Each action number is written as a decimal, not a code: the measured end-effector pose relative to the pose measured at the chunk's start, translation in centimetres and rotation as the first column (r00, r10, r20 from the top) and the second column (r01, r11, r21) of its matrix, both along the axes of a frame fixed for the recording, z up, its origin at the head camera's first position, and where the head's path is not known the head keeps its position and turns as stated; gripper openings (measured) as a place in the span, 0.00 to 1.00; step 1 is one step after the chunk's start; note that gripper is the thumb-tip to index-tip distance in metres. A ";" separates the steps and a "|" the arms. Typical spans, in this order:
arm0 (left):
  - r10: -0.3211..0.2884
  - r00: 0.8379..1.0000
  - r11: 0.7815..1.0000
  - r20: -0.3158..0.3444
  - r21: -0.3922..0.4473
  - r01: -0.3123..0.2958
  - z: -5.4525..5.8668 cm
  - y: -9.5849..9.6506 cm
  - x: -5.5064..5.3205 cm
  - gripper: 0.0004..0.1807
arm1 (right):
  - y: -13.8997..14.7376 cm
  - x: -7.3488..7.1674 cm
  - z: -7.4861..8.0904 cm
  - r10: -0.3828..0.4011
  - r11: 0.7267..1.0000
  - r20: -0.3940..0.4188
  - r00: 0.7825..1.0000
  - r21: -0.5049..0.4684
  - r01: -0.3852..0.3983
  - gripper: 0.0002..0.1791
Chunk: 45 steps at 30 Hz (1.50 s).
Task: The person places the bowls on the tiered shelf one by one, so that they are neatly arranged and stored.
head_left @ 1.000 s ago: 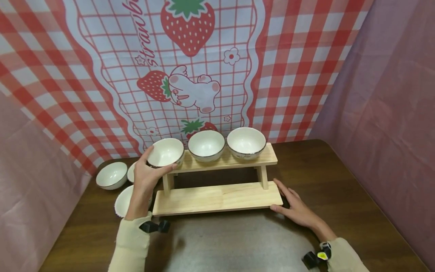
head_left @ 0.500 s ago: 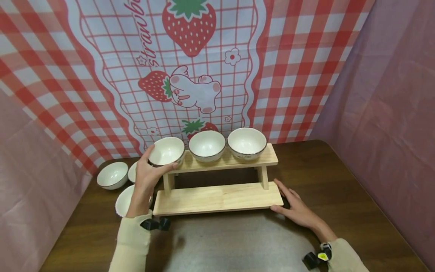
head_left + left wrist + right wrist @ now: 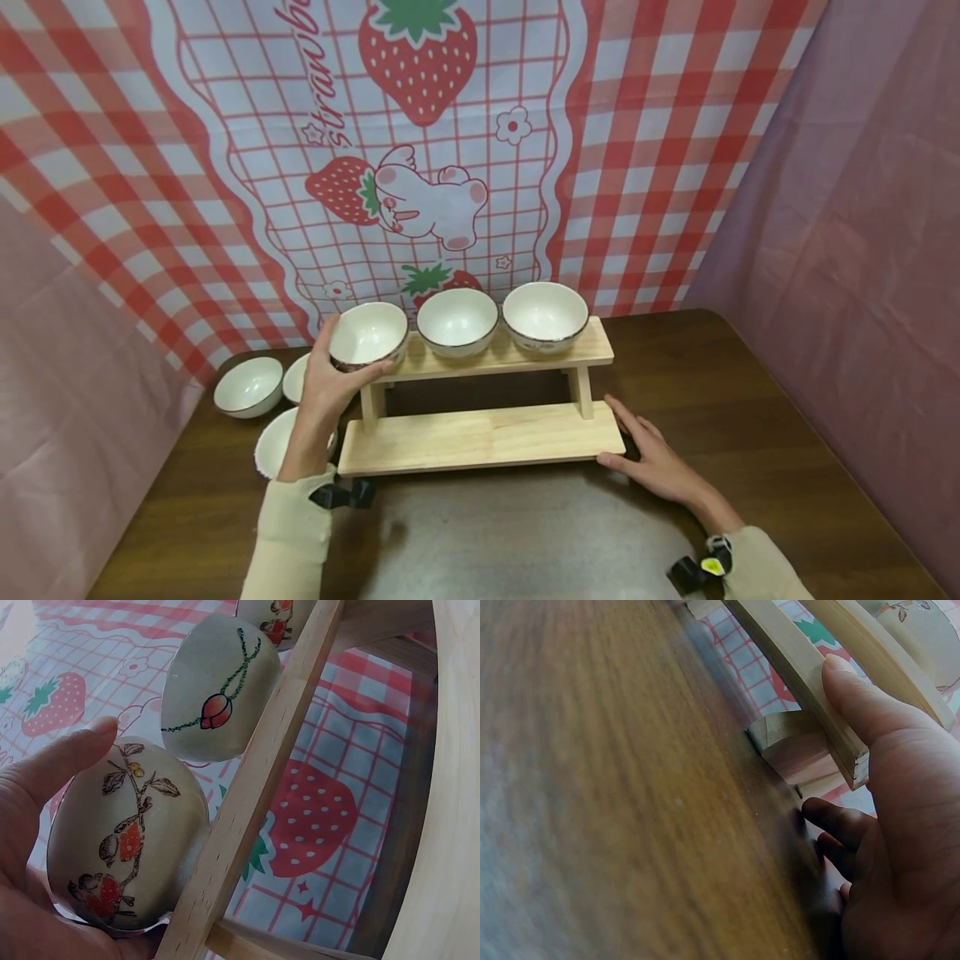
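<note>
My left hand [image 3: 327, 385] holds a white bowl [image 3: 369, 335] by its side, thumb at the front and fingers around the left, at the left end of the upper shelf of a two-step wooden display stand [image 3: 480, 437]. Leaves and red fruit decorate this bowl [image 3: 135, 847] in the left wrist view. Beside it on the shelf are a tulip-painted bowl [image 3: 457, 323] and a third white bowl [image 3: 544, 317]. My right hand [image 3: 660, 464] touches the right end of the lower step, its fingers extended along that end and the thumb at the front corner.
At the table's back left stand a white bowl [image 3: 249, 387], another bowl [image 3: 294, 381] partly behind my left hand, and a wavy-rimmed bowl [image 3: 273, 446] partly behind my wrist. A strawberry-print cloth [image 3: 420, 200] hangs right behind the stand on the brown table [image 3: 757, 433].
The fingers of my left hand have shifted slightly on the left bowl. The right hand and the stand look the same.
</note>
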<state>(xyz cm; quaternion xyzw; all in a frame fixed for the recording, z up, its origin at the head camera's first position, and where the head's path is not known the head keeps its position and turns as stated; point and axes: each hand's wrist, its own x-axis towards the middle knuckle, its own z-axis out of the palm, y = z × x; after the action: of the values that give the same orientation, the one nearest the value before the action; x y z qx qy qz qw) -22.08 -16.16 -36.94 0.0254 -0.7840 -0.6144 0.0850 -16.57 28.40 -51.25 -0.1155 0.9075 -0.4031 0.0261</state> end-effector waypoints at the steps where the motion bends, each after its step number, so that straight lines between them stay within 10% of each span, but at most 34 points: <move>1: 0.002 1.000 1.000 -0.001 -0.014 -0.002 0.0 0.0 0.1 0.61 | 0.0 0.0 0.0 0.000 1.000 -0.001 1.000 0.000 0.000 0.50; 20: -0.003 0.999 1.000 -0.036 -0.031 0.002 0.5 -3.9 2.9 0.58 | 0.0 0.0 0.2 0.004 1.000 0.014 1.000 -0.007 -0.004 0.50; 45: 0.171 0.985 0.977 0.031 -0.132 -0.166 -1.2 -9.9 6.5 0.58 | -0.1 0.0 0.2 -0.003 1.000 0.009 1.000 0.004 0.003 0.50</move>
<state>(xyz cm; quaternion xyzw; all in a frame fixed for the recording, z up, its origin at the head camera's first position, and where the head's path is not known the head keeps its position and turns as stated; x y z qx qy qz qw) -15.57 -26.05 -38.09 0.0990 -0.8187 -0.5523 0.1216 -16.58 28.31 -51.05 -0.1124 0.9083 -0.4018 0.0300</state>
